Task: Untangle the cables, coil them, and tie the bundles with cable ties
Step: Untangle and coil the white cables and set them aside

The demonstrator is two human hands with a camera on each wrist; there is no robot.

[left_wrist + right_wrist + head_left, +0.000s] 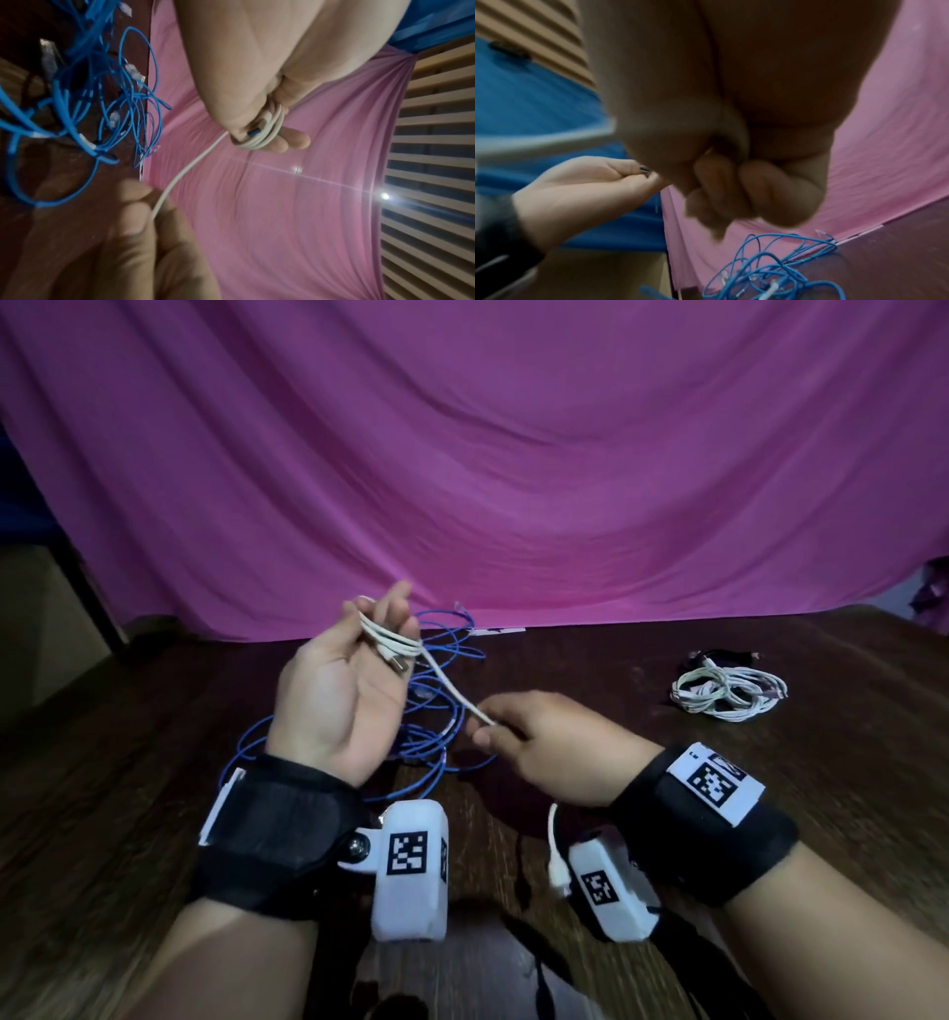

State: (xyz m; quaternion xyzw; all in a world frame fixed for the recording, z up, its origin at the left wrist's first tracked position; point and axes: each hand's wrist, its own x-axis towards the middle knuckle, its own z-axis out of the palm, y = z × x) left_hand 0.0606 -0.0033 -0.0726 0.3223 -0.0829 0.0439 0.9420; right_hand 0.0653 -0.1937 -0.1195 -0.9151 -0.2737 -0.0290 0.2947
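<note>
Most of the job looks undone: the blue cables (431,701) sprawl tangled mid-frame on the surface (719,814), a white bundle (729,693) sits upper right, and the white cable (393,642) is half-coiled in the left hand (339,690)'s curled grip, its tail pinched by the right hand (544,747).

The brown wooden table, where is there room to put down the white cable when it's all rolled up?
On the brown wooden table, a bare patch lies between the tangled blue cables and the pile of white cables. Another lies near the right edge, in front of that pile. The left middle is crowded with blue loops, under the left hand holding the white cable coil.
</note>
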